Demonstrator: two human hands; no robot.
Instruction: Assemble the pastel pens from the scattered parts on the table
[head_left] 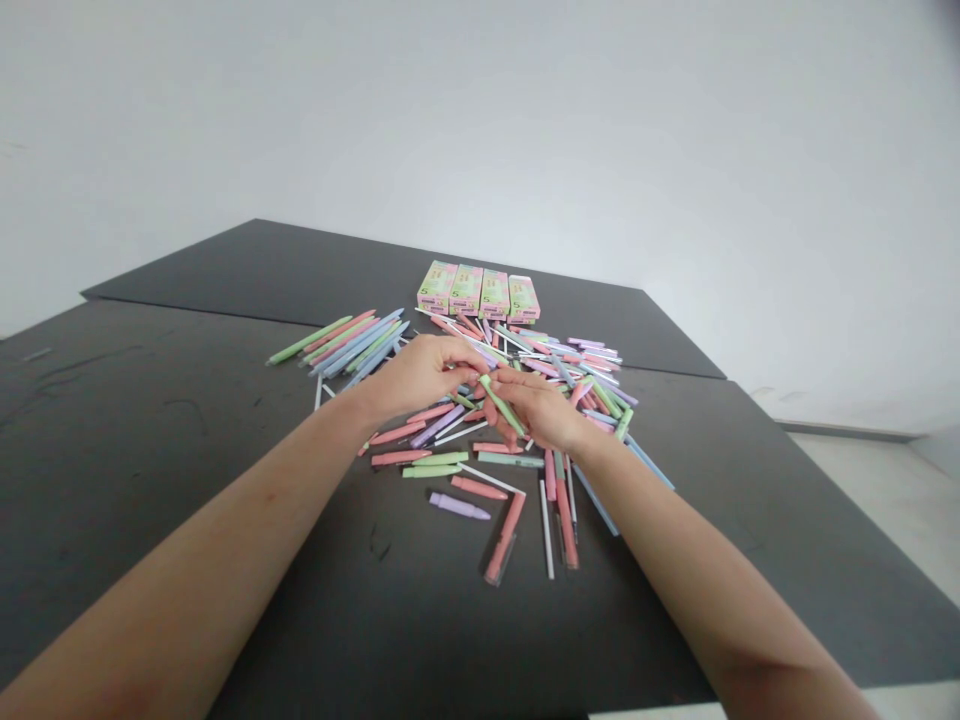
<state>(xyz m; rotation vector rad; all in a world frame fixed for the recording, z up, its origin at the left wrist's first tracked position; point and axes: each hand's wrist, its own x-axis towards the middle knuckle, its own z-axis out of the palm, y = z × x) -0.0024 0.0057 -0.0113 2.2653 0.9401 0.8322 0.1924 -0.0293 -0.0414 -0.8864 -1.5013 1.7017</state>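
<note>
In the head view both my hands meet over the middle of a spread of pastel pen parts. My right hand [536,402] has its fingers closed around a light green pen barrel [504,408], which slants down to the right. The thumb and fingers of my left hand [427,372] are pinched together right at the barrel's upper end; whatever lies between them is too small to make out. Just below the hands lie coral barrels [478,487], a lilac barrel [459,506], pale green pieces [435,465] and thin white refills [546,530].
Several pink and green boxes [465,287] stand in a row at the back of the black table [187,380]. A bundle of long assembled-looking pens [352,343] lies at the left. More mixed pen parts [600,385] are heaped to the right. A white wall [480,120] rises behind.
</note>
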